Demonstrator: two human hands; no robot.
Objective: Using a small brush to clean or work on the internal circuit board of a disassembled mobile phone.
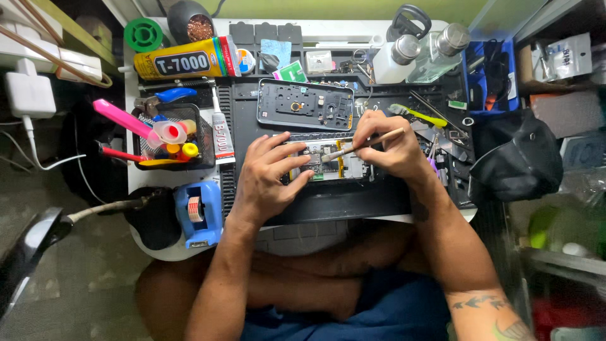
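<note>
Head view, looking down: my left hand lies flat, fingers spread, pinning the opened phone on the dark mat; my right hand pinches a thin brush, its tip on the board just past my left fingertips; beyond my knuckles lies the phone's rear frame; left of my left hand stands a mesh basket.

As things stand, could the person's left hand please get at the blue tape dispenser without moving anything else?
Probably yes. The left hand rests on the opened phone, and the blue tape dispenser sits just beside that wrist at the desk edge, with nothing between them.
</note>
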